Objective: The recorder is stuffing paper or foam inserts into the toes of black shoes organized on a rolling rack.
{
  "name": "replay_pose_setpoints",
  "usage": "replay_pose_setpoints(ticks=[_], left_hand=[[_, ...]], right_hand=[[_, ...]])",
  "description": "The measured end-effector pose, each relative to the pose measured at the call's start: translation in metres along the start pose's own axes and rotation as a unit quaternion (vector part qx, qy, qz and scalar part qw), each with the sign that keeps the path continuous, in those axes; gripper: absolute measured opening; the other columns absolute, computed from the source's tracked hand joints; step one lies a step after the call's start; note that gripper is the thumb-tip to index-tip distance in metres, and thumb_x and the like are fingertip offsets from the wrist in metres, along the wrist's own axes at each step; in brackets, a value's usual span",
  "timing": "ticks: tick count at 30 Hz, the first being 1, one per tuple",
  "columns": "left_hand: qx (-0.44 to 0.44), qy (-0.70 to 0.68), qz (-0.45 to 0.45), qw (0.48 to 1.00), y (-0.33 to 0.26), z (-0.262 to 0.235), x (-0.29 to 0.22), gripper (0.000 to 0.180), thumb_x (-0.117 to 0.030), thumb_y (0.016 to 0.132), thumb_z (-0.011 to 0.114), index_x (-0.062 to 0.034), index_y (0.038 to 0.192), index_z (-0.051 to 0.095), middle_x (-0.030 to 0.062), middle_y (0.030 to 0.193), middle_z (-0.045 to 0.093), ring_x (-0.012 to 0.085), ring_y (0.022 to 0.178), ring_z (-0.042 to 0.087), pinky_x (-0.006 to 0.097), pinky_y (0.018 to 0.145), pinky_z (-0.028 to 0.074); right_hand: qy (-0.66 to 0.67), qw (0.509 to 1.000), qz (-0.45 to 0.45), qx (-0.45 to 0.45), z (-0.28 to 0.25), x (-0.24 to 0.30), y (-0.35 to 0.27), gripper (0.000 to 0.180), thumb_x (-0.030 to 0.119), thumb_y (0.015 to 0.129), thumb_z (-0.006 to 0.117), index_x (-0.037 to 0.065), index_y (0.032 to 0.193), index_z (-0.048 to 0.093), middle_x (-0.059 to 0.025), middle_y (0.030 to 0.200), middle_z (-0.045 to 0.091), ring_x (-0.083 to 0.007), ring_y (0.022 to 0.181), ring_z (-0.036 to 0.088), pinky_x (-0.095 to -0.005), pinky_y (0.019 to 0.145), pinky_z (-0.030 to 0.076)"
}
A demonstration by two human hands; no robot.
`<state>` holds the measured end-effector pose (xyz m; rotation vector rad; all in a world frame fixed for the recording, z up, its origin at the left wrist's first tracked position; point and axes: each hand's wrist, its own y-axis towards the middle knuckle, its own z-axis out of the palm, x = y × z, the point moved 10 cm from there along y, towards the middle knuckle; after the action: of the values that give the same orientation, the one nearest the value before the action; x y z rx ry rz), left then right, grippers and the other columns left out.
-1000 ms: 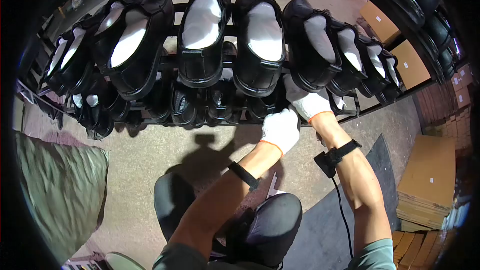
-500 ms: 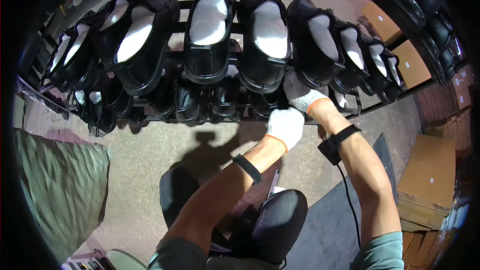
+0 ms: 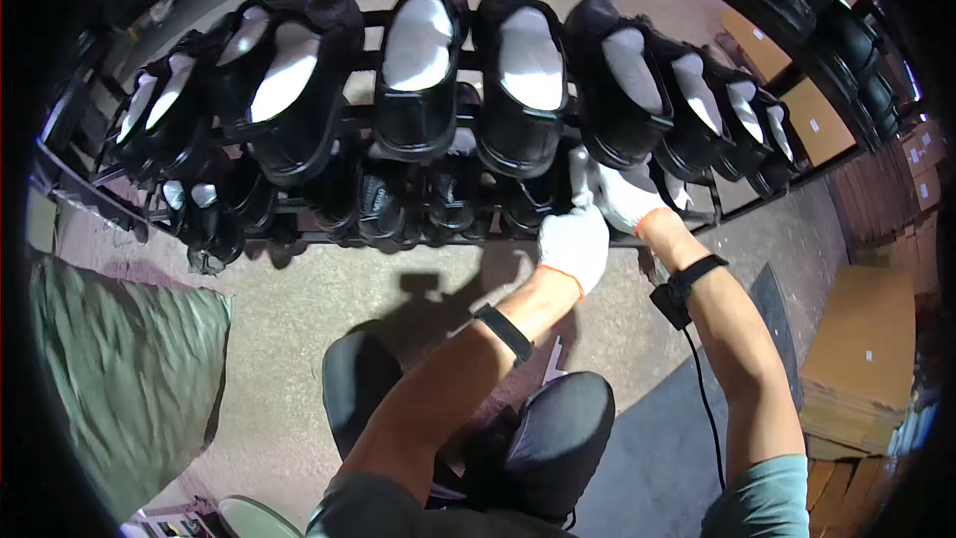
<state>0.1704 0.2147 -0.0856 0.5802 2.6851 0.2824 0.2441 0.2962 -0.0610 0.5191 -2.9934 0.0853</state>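
Both gloved hands have moved up against the shoe rack (image 3: 329, 234) since half a second ago. The left hand (image 3: 576, 239) now reaches to the black shoe (image 3: 533, 201) on the rack's lower row, fingers curled at it, seemingly gripping it, though shadow hides the contact. The right hand (image 3: 627, 194), just right of that shoe, presses in beneath the upper row; its grip cannot be told.

both gloved hands, left hand (image 3: 576, 239) and right hand (image 3: 627, 196), have crept up toward the lower shoes (image 3: 528, 201).
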Motion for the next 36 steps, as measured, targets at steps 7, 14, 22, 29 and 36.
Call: replay_pose_setpoints(ticks=[7, 14, 22, 29, 36], left_hand=[[-0.062, -0.506, -0.182, 0.841, -0.053, -0.048, 0.038, 0.033, -0.026, 0.101, 0.070, -0.0009, 0.122, 0.068, 0.0153, 0.089, 0.077, 0.0267, 0.079, 0.076, 0.038, 0.071, 0.059], [-0.008, -0.790, -0.278, 0.546, -0.085, -0.016, 0.094, 0.021, -0.022, 0.108, 0.067, -0.0037, 0.118, 0.070, 0.0019, 0.099, 0.069, 0.0133, 0.087, 0.067, 0.030, 0.075, 0.056], [-0.185, -0.723, -0.181, 0.640, -0.073, -0.059, 0.074, 0.027, -0.016, 0.111, 0.064, 0.0011, 0.132, 0.065, 0.0034, 0.114, 0.069, 0.0126, 0.104, 0.065, 0.031, 0.090, 0.056], [-0.021, -0.187, -0.125, 0.974, -0.044, -0.049, 0.072, 0.034, -0.028, 0.100, 0.065, -0.0001, 0.119, 0.062, 0.0238, 0.104, 0.072, 0.0449, 0.096, 0.071, 0.056, 0.087, 0.059], [-0.111, -0.169, -0.185, 0.962, -0.062, -0.030, 0.090, 0.048, -0.021, 0.094, 0.075, -0.0009, 0.131, 0.050, 0.0213, 0.100, 0.069, 0.0445, 0.100, 0.070, 0.052, 0.085, 0.060]], right_hand=[[0.073, 0.996, 0.015, -0.044, -0.057, 0.009, -0.048, 0.034, 0.031, 0.107, 0.063, 0.004, 0.128, 0.068, -0.0233, 0.115, 0.076, -0.0430, 0.109, 0.073, -0.0489, 0.094, 0.058], [0.393, 0.914, -0.011, -0.100, -0.060, 0.092, -0.133, 0.092, 0.031, 0.095, 0.084, 0.003, 0.169, 0.036, -0.0279, 0.166, 0.047, -0.0365, 0.154, 0.046, -0.0485, 0.127, 0.037], [0.579, 0.796, 0.157, -0.082, -0.040, 0.073, -0.105, 0.052, 0.017, 0.100, 0.075, 0.001, 0.147, 0.059, -0.0073, 0.112, 0.071, -0.0099, 0.085, 0.066, -0.0259, 0.064, 0.055], [0.372, 0.899, 0.057, -0.225, -0.050, 0.057, -0.021, 0.026, 0.020, 0.101, 0.072, -0.003, 0.112, 0.078, -0.0149, 0.105, 0.080, -0.0258, 0.097, 0.074, -0.0410, 0.088, 0.057], [0.170, 0.977, 0.000, -0.128, -0.027, 0.095, 0.014, 0.027, 0.021, 0.088, 0.072, 0.000, 0.103, 0.076, -0.0225, 0.088, 0.077, -0.0435, 0.083, 0.074, -0.0487, 0.078, 0.058]])
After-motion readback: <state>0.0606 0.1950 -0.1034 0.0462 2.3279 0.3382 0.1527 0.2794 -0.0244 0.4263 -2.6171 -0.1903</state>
